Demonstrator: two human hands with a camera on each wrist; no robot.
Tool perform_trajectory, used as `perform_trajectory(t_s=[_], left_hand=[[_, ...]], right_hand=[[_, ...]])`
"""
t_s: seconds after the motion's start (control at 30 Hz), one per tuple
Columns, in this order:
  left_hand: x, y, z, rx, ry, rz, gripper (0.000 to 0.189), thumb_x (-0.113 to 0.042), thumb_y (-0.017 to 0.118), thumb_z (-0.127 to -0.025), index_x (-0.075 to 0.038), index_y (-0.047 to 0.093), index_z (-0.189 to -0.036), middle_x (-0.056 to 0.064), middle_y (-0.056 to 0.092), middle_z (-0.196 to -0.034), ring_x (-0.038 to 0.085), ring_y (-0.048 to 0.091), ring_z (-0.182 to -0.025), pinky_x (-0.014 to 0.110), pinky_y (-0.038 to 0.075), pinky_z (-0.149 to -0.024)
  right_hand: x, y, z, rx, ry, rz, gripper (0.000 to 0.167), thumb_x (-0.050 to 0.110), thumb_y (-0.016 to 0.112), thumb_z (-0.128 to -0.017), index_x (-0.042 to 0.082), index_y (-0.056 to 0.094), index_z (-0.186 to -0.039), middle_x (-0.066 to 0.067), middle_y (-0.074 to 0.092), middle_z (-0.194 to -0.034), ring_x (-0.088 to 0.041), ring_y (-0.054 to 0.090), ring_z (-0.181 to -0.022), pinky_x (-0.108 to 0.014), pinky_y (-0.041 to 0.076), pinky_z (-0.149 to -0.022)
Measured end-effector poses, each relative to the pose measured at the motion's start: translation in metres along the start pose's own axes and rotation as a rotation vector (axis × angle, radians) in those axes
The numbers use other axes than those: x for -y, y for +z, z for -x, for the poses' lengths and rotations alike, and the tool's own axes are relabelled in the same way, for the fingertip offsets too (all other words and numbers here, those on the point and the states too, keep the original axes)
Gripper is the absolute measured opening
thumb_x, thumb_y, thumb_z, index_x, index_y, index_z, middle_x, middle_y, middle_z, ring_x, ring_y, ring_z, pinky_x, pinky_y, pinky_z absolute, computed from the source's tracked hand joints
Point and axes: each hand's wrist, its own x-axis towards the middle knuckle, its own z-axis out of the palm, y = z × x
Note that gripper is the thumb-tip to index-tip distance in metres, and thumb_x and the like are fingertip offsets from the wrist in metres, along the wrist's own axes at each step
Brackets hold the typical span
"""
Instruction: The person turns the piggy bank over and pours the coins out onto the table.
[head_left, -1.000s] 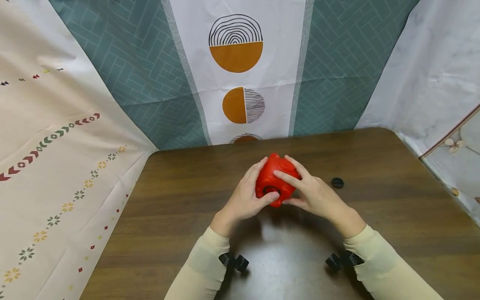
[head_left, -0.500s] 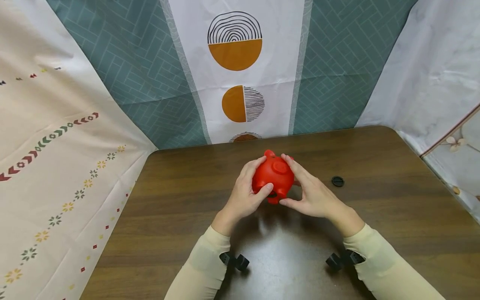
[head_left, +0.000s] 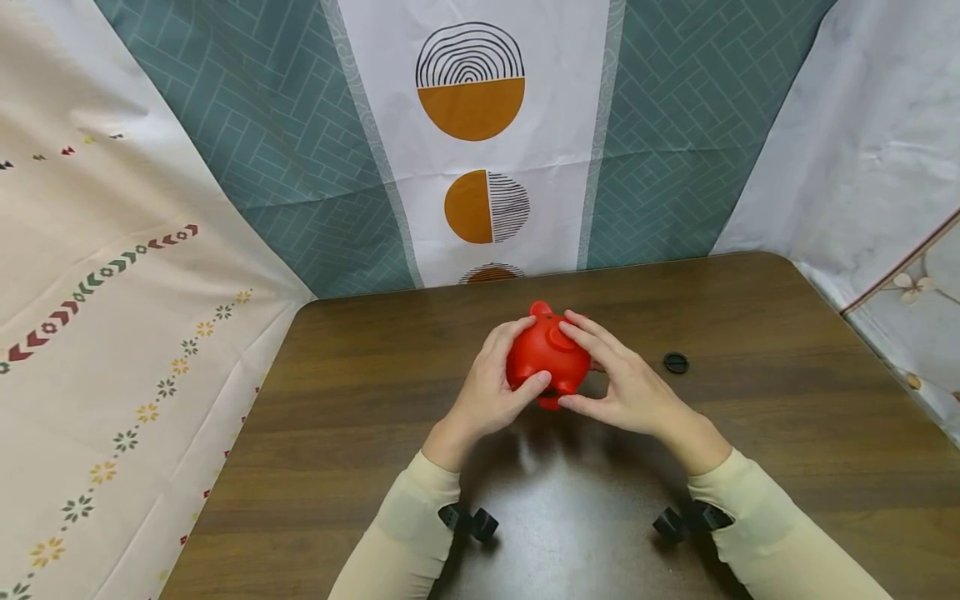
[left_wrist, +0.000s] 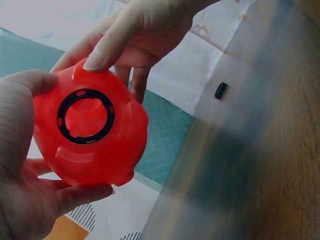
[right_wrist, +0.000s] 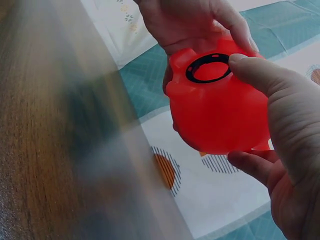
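A red piggy bank (head_left: 542, 357) is held up over the table between both hands. On its underside, turned toward the wrist cameras, a black ring (left_wrist: 86, 141) surrounds a round open hole, and stubby feet stand out around it. The left hand (head_left: 480, 392) grips one side, thumb near the underside and fingers round the body. From the other side the right hand (head_left: 637, 385) holds it, its thumb (right_wrist: 257, 72) beside the black ring and fingers beneath. A black round plug (head_left: 676, 362) with a bar across it lies on the table to the right.
The brown wooden table (head_left: 360, 467) extends on both sides of the hands. Patterned cloths (head_left: 300, 150) hang behind its far edge and along the left and right. Each wrist wears a small black camera (head_left: 483, 525).
The piggy bank has turned in the hands, so its black ring faces away from the head view and its snout side shows more. Over the last half second it has barely moved.
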Motion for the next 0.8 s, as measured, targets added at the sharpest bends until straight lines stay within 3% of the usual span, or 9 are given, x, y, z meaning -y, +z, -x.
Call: perform_trajectory(t_s=[0.27, 0.5, 0.67, 0.8], left_hand=[[0.0, -0.002, -0.001, 0.088, -0.008, -0.057, 0.074, -0.04, 0.071, -0.084, -0.032, 0.033, -0.147, -0.003, 0.042, -0.14, 0.015, 0.046, -0.119, 0.031, 0.052, -0.086], [-0.001, -0.002, 0.0, 0.09, -0.033, -0.072, 0.072, -0.038, 0.072, -0.084, -0.038, 0.035, -0.145, 0.0, 0.039, -0.144, 0.019, 0.044, -0.123, 0.031, 0.052, -0.086], [0.0, -0.002, -0.001, 0.065, -0.033, -0.037, 0.069, -0.036, 0.071, -0.085, -0.036, 0.037, -0.144, 0.001, 0.039, -0.144, 0.02, 0.045, -0.123, 0.033, 0.052, -0.087], [0.0, -0.001, -0.001, 0.048, -0.033, -0.014, 0.069, -0.036, 0.071, -0.084, -0.036, 0.037, -0.144, 0.0, 0.04, -0.143, 0.019, 0.045, -0.122, 0.035, 0.052, -0.087]], right_hand=[[-0.002, 0.0, -0.001, -0.003, -0.032, 0.057, 0.084, 0.024, 0.082, -0.073, 0.018, 0.041, -0.146, -0.002, 0.035, -0.152, -0.021, 0.038, -0.136, -0.041, 0.05, -0.093], [-0.002, 0.0, -0.001, -0.012, -0.04, 0.064, 0.085, 0.023, 0.082, -0.073, 0.018, 0.041, -0.146, -0.005, 0.036, -0.152, -0.022, 0.038, -0.136, -0.041, 0.05, -0.093], [0.012, -0.004, -0.006, -0.02, 0.036, -0.049, 0.091, 0.013, 0.085, -0.071, 0.009, 0.035, -0.148, -0.011, 0.031, -0.152, -0.028, 0.044, -0.129, -0.041, 0.054, -0.085], [0.028, -0.011, -0.011, -0.064, 0.132, -0.182, 0.087, 0.003, 0.08, -0.074, 0.0, 0.032, -0.146, -0.019, 0.027, -0.151, -0.035, 0.042, -0.126, -0.053, 0.053, -0.083]])
